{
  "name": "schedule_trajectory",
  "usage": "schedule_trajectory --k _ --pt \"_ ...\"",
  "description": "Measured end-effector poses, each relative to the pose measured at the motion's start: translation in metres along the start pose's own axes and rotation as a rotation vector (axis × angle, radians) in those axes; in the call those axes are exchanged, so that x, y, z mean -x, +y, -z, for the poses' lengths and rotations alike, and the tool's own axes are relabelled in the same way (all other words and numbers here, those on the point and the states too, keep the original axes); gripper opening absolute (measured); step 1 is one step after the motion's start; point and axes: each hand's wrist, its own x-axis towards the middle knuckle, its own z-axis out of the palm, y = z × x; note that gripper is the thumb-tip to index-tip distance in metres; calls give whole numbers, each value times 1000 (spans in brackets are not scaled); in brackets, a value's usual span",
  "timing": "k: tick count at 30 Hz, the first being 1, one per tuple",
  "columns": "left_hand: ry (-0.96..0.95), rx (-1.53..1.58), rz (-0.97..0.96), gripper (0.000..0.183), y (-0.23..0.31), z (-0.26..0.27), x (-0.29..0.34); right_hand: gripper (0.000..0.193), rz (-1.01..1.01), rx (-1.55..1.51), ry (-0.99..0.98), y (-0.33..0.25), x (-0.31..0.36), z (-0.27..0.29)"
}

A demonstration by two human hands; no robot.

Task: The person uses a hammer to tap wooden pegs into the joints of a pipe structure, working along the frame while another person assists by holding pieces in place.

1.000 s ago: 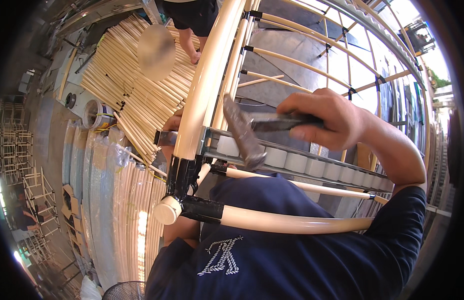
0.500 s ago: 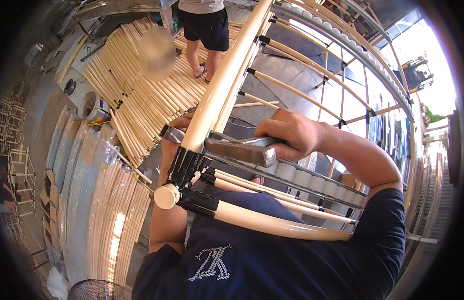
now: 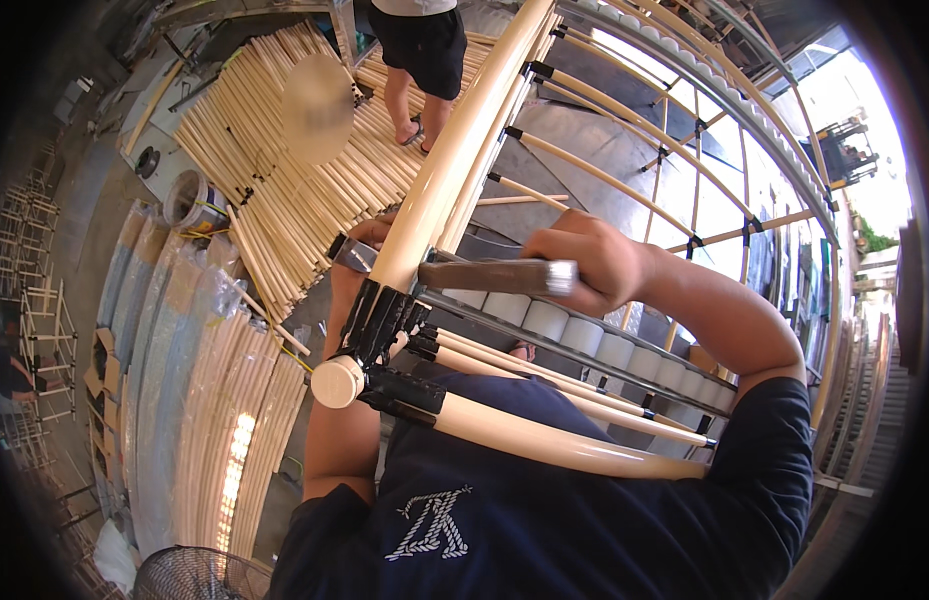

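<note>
My right hand point(image 3: 589, 260) is closed around a dark brown metal bar point(image 3: 489, 277) with a bright, worn end. The bar resembles a hammer head, but its kind is unclear. Its far end meets the side of a thick cream pipe point(image 3: 421, 225). Black joint fittings point(image 3: 376, 325) join this pipe to a second cream pipe point(image 3: 544, 445) across my front. My left hand point(image 3: 372, 232) is behind the thick pipe, its fingers mostly hidden. A silver band with a dark part point(image 3: 354, 253), like a wristwatch, circles that wrist.
White rollers point(image 3: 584, 338) line a metal rail below my right hand. A large pipe frame point(image 3: 624, 115) rises at the right. Cream pipes point(image 3: 274, 130) lie at the far left, where a person point(image 3: 421, 50) stands. Wrapped bundles point(image 3: 174, 380), a bucket point(image 3: 194, 203) and a fan point(image 3: 199, 575) are nearer.
The bar in my right hand has turned from a slant to nearly level, its bright end showing more. The whole view has shifted slightly; my left hand stays behind the pipe.
</note>
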Motion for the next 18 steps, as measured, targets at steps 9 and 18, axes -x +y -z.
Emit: schedule_trajectory --k 9,18 --pt "39 40 9 59 -2 0 7 31 -250 60 -141 -15 -9 18" --pt "227 475 -160 59 20 30 -16 38 -342 44 144 -74 13 53"
